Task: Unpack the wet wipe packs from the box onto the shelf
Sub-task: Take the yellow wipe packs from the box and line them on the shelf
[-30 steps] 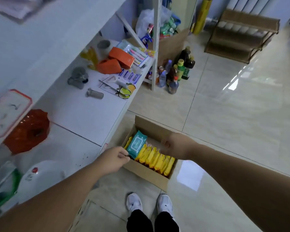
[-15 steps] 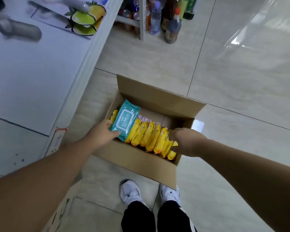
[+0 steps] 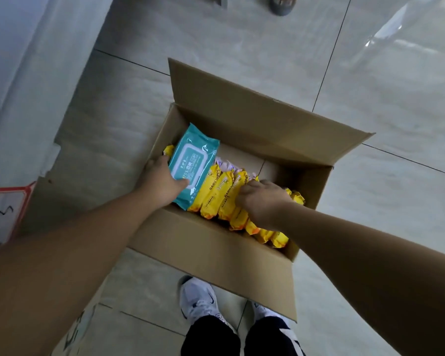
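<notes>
Where the tiled floor (image 3: 242, 34) meets the white shelf (image 3: 23, 86) at the left, the box (image 3: 211, 242) stands open. It is plain brown cardboard. Its far flap is raised and its near flap hangs outward above the person's white shoes (image 3: 198, 299).

Contents of the box:

1. Yellow packs (image 3: 216, 194). These stand on edge, pressed side by side, in a row that runs from the left wall toward the near right corner. The visible edges are printed "BABY WIPES". One more lies against the left wall, behind the teal pack.
2. Teal pack (image 3: 193, 160). This is a flat soft pouch with a white rounded-rectangle lid label on its face. It sits at the left end of the row, tilted, with its top raised above the yellow packs.
3. Pink pack (image 3: 225, 164). Only a crinkled edge shows, behind the yellow row.

No pack is on the shelf.

Hand state:

- Left hand (image 3: 162, 181): grips the near left edge of the teal pack, with the thumb laid across its face and the fingers behind it.
- Right hand (image 3: 263, 201): rests knuckles-up on the middle of the row, with its fingers curled down over the tops of the yellow packs. The fingertips are hidden among them.
</notes>
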Available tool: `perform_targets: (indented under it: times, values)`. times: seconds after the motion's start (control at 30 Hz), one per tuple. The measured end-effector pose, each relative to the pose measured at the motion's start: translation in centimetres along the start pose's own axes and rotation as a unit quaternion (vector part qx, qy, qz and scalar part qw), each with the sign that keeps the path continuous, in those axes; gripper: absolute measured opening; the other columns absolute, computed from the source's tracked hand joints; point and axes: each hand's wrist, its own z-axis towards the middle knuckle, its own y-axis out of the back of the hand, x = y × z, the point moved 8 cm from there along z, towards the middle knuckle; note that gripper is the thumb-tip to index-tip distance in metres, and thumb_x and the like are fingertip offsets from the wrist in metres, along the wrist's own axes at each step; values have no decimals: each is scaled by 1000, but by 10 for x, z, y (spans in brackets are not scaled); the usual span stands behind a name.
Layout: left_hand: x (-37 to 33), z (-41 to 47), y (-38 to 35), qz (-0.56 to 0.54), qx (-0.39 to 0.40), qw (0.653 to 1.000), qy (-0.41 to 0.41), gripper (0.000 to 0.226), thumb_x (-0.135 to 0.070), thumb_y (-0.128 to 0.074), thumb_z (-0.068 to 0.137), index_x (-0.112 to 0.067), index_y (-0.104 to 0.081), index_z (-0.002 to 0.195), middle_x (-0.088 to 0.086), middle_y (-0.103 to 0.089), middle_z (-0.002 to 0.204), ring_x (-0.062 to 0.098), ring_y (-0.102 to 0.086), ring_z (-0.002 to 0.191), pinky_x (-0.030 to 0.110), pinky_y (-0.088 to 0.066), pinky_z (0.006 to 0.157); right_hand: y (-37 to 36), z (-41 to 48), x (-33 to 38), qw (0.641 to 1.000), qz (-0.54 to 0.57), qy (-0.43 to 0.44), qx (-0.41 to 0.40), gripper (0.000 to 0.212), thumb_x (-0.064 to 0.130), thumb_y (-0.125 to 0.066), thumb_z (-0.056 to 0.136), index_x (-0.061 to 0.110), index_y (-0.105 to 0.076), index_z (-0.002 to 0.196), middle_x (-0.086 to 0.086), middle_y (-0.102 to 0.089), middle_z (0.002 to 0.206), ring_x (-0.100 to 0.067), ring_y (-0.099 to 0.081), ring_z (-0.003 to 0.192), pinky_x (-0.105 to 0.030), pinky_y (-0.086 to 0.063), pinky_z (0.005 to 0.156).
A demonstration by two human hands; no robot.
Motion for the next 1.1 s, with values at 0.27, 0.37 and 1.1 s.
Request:
perform_targets:
  times: [0.27,0.37,1.1]
  values:
    - [-1,0,-4,-24,-9,999,22,73,-65,-79,56,-22,-64,113,1,-70,110,24,-69,95,44,-60,84,-8,16,-7,997,-76,27,-3,23,22,-58,91,28,-67,112,4,-66,109,-22,-58,117,-45,-33,115]
    - [-6,5,-15,-35,24,999,10,81,-76,-69,44,-30,-68,111,-5,-73,109,23,-69,99,43,-57,90,-7,28,-5,993,-105,33,28,14,25,-57,92,25,-68,101,3,-67,93,-22,-63,98,-40,-43,102]
    - [-23,-35,1,-171,118,977,-45,53,-38,-85,74,-29,-64,123,-10,-72,117,13,-71,102,44,-58,93,53,3,-13,978,143,58,138,27,36,-56,101,17,-75,107,5,-69,90,-14,-56,82,-27,-39,76]
